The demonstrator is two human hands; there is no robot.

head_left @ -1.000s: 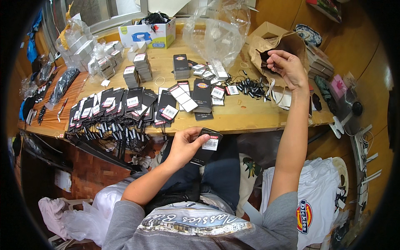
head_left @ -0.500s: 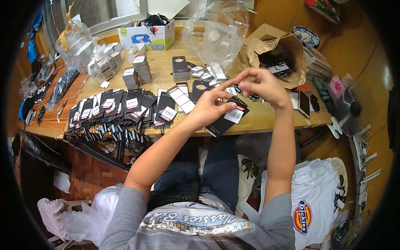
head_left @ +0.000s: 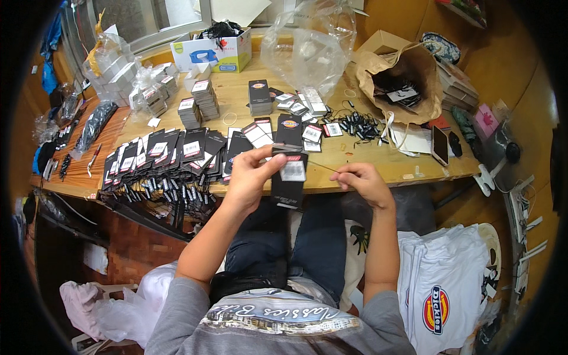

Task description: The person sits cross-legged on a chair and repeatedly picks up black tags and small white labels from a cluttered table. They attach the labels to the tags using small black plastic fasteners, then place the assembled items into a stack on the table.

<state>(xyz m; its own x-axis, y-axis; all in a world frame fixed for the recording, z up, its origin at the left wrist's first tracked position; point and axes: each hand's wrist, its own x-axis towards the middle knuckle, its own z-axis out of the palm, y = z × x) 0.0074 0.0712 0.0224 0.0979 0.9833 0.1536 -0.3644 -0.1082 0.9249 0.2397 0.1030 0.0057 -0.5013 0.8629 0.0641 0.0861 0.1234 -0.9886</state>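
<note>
My left hand (head_left: pixel 251 174) pinches the top of a black card tag with a white sticker (head_left: pixel 290 180), held upright over my lap at the table's front edge. My right hand (head_left: pixel 362 180) sits just to its right, fingers closed on a thin string (head_left: pixel 324 167) that runs to the tag's top. Behind the tag, a black tag stack (head_left: pixel 289 130) lies on the wooden table (head_left: pixel 367 160). A long row of finished black tags (head_left: pixel 171 154) with hanging loops overlaps along the table's left front.
A brown paper bag (head_left: pixel 408 77) holding black tags stands at the right. A pile of black string loops (head_left: pixel 361 125), a clear plastic bag (head_left: pixel 313 47), small tag stacks (head_left: pixel 260 97), a white box (head_left: pixel 213 53) and a phone (head_left: pixel 439 145) are on the table. White shirts (head_left: pixel 444 290) lie lower right.
My right hand came back from the paper bag to the tag, then pulled out to the right with the string. My left hand raised the tag from my lap to the table edge.
</note>
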